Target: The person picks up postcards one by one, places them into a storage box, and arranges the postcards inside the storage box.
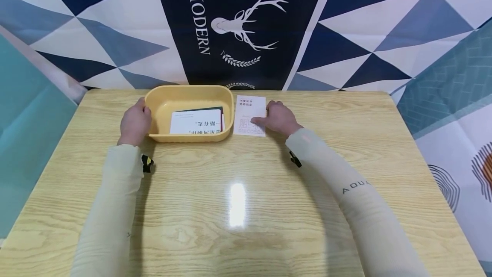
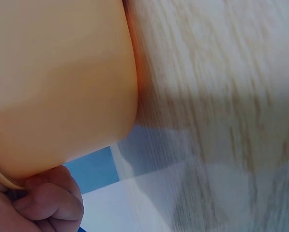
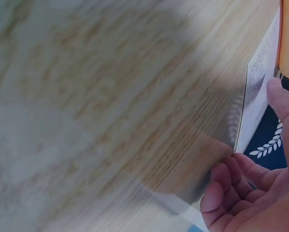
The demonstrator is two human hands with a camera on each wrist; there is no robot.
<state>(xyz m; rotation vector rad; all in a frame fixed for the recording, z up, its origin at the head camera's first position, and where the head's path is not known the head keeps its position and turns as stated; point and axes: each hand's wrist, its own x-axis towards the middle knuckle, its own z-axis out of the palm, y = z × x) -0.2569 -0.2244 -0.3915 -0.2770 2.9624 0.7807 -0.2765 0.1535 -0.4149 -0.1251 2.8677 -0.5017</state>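
Note:
My left hand [image 1: 134,124] grips the left rim of a yellow plastic basket [image 1: 188,138] at the back of the table. In the left wrist view its curled fingers [image 2: 57,200] are at the rim, beside the outer wall. Inside the basket lie several printed cards, a white card [image 1: 188,119] on top with dark and red edges showing under it. Just right of the basket is a pale card [image 1: 251,108] with red and pink print. My right hand [image 1: 283,118] holds this card at its right edge, the thumb over its face and the fingers curled at the edge.
The wood-grain table [image 1: 215,208] extends toward me, with a bright light reflection near its middle. A patterned cloth [image 1: 246,25] with a deer head and the word MODERN hangs right behind the back edge.

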